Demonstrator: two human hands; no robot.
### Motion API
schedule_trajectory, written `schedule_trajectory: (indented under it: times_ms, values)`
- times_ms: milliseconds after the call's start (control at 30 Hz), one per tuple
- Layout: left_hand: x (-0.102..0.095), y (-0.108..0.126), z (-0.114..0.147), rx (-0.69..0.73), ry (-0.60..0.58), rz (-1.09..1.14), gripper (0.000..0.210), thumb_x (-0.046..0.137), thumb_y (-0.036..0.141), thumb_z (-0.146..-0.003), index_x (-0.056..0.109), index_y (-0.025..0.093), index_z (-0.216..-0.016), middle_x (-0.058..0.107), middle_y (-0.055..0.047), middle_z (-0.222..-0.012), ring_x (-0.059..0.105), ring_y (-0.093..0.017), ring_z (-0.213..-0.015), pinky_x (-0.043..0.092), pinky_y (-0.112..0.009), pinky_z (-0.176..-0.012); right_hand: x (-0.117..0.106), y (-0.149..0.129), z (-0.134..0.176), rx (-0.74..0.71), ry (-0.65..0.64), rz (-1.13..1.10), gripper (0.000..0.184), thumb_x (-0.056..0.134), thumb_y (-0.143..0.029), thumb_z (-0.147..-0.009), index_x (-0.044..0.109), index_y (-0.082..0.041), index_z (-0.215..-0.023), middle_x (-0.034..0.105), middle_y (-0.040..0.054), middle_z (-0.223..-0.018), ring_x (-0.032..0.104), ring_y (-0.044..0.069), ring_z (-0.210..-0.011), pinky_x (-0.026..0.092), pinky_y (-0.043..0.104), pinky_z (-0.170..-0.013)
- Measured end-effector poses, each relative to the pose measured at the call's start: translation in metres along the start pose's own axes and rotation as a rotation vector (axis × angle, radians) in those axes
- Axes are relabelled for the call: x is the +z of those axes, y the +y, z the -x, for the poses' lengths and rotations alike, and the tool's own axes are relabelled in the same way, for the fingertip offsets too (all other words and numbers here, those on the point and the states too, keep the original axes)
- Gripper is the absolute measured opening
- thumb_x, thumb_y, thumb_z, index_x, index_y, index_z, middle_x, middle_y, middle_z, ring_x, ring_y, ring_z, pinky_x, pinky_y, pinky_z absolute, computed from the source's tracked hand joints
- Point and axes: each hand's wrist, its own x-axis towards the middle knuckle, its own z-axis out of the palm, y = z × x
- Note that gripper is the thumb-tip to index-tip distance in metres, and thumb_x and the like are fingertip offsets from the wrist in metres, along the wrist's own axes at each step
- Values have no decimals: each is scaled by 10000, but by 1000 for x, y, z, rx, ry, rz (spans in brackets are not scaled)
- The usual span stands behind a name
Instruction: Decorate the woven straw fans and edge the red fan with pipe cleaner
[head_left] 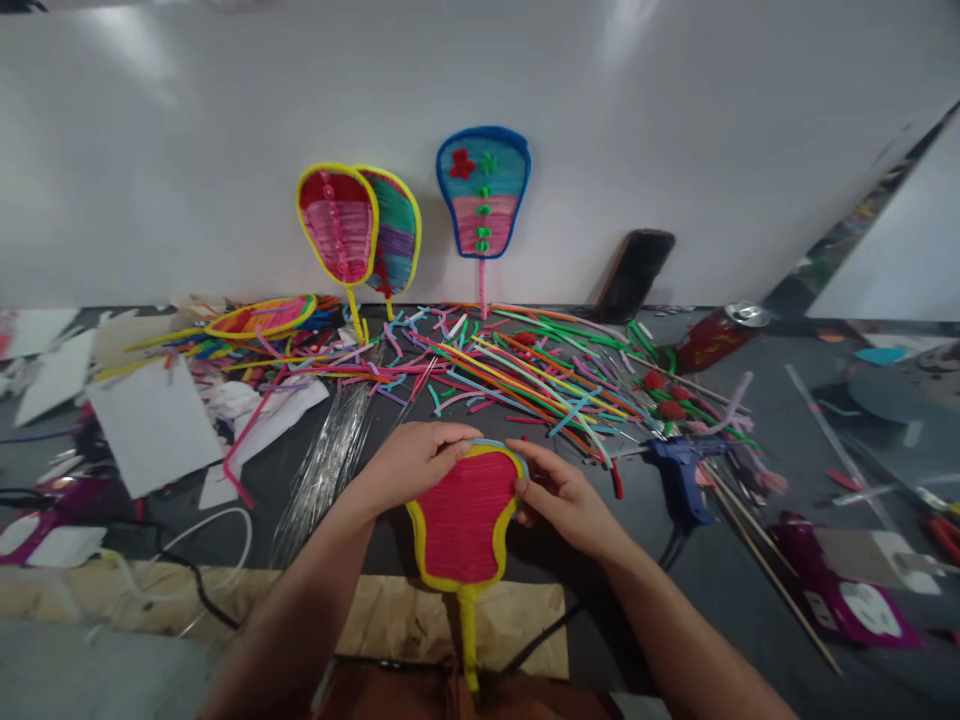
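A hand fan [465, 515] with a red wrapped face, a yellow fuzzy border and a yellow handle is held up over the table's front. My left hand [431, 460] pinches its top edge from the left. On the upper right rim, my right hand [559, 495] grips with thumb and fingers. A light blue pipe cleaner [489, 442] runs along the outside of the yellow border at the top, between both hands. Part of it is hidden under my fingers. The handle points down toward my body.
Three finished fans, one a blue-rimmed fan [484, 195], lean on the white wall. Loose pipe cleaners [525, 375] spread across the back. A blue glue gun [682, 475], a red can [716, 338] and a phone [636, 275] stand right; wires [330, 450] and white cards [154, 425] lie left.
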Motion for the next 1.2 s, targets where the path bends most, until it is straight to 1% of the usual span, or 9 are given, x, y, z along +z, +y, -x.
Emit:
schedule_trajectory:
  times_ms: [100, 233, 433, 600, 700, 800, 900, 1000, 1200]
  values:
    - [1, -4, 0, 29, -24, 35, 356, 411, 296, -888, 607, 280, -1184, 652, 29, -1187, 591, -163, -1085, 411, -244, -899, 1, 0, 0, 7, 2, -31, 510, 647, -384, -793, 491, -248, -1258, 546, -31, -769, 581, 85, -534, 495, 235, -504]
    - [4, -11, -1, 24, -34, 99, 344, 414, 324, -891, 630, 268, -1154, 665, 24, -1164, 598, -158, -1068, 415, -228, -883, 2, 3, -2, -5, -5, -88, 511, 666, -371, -781, 495, -248, -1246, 560, -28, -795, 579, 77, -533, 492, 227, -508]
    - [4, -11, 0, -102, 1, 138, 350, 414, 418, -881, 692, 224, -967, 726, 11, -933, 646, -160, -845, 434, -224, -715, 4, 5, -3, 5, 4, -144, 493, 704, -342, -748, 526, -250, -1198, 563, -17, -860, 582, 68, -548, 496, 218, -509]
    - [4, -5, 0, -178, 39, 76, 355, 412, 427, -869, 697, 217, -901, 719, 15, -831, 630, -153, -735, 410, -233, -643, 4, 5, -2, 0, 20, -132, 504, 704, -347, -745, 537, -249, -1210, 526, -33, -794, 594, 79, -544, 497, 227, -507]
    - [6, -5, 1, -184, 63, 73, 342, 417, 412, -864, 701, 226, -907, 725, 12, -856, 639, -161, -769, 422, -240, -673, 3, 6, -2, -19, 21, -118, 524, 686, -362, -761, 526, -243, -1245, 537, -37, -758, 589, 78, -536, 490, 224, -506]
    - [8, -7, 3, -162, 75, 141, 333, 426, 384, -861, 678, 251, -1034, 715, 11, -1009, 642, -173, -900, 447, -247, -768, 2, 6, -1, -31, 7, -66, 510, 632, -380, -807, 512, -213, -1274, 567, -40, -665, 587, 87, -531, 488, 231, -531]
    - [9, -10, 4, -124, 42, 219, 355, 417, 331, -866, 634, 271, -1140, 678, 18, -1133, 623, -169, -1004, 447, -249, -847, 3, 4, 0, -18, 12, -36, 511, 605, -396, -823, 505, -190, -1280, 579, -39, -622, 594, 95, -536, 490, 235, -541]
    - [9, -12, 5, -85, 14, 236, 351, 417, 326, -872, 640, 264, -1135, 676, 16, -1139, 618, -163, -1024, 443, -239, -863, 4, 3, 1, 9, 29, -31, 517, 600, -404, -820, 503, -178, -1275, 584, -37, -628, 596, 96, -533, 494, 236, -538]
    - [7, -13, 5, -72, -1, 122, 372, 423, 431, -878, 659, 267, -1115, 706, 2, -1061, 640, -172, -938, 454, -242, -779, 5, 4, -1, 5, 28, -67, 490, 627, -393, -803, 519, -199, -1240, 566, -38, -698, 607, 93, -544, 511, 236, -528]
